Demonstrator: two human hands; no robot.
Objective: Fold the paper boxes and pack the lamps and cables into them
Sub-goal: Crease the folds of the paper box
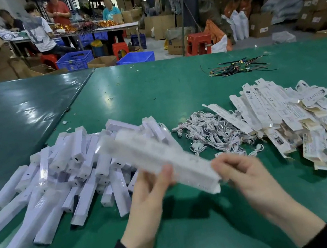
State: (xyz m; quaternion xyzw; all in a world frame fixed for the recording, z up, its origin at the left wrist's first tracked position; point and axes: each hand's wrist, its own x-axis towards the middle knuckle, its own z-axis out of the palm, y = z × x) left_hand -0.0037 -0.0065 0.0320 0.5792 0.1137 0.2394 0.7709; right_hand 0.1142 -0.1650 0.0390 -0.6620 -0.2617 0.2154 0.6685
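The left hand (156, 191) and the right hand (243, 173) hold one long white paper box (163, 156) between them, raised above the green table (174, 92) — the left gripping it near the middle with the thumb on top, the right with its fingers curled at the near end, where a flap juts out ragged. The box is blurred, so I cannot tell whether a lamp already sits inside it or whether the end flap is tucked. By my reading, the step in hand is shaping or closing this box at its near end. The next move would call for the right fingers to fold that flap in squarely while the left steadies the body against twisting. The box slants from the right hand up and away to the left, its far end hanging over the heap of white lamps (63, 174) that lies to the left. The tangle of white cables (213, 133) lies just beyond the right hand, and the pile of flat printed boxes (290, 116) spreads to the right — both within easy reach.
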